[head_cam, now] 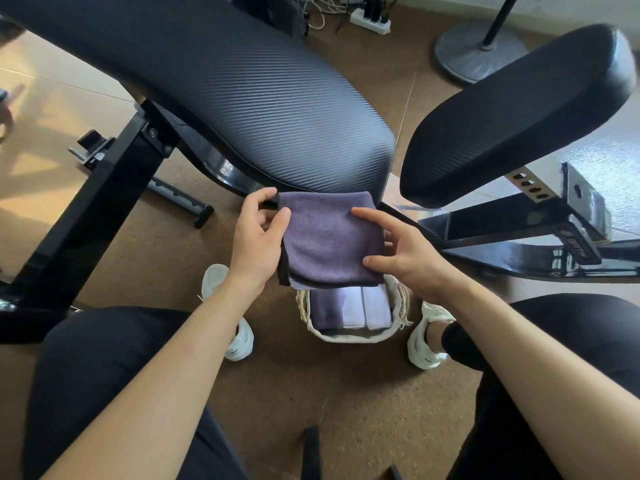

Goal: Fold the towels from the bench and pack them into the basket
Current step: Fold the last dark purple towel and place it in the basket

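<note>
— Towel point(332, 237): where, against counter point(242, 98) and basket point(346, 337)?
— Folded, held just off the counter's edge, directly above the floor basket of packed towels point(349, 310). Left hand point(258, 237) pinches its left edge; right hand point(412, 261) clasps the right, forefinger outstretched.

The purple towel point(330, 237), folded square, is held flat just above the pale basket point(346, 337), which contains upright folded towels point(349, 311).

Nothing legible, badge point(573, 244) on bench frame point(502, 252) too blurred, small marks on white shoes point(239, 342) unreadable
</note>
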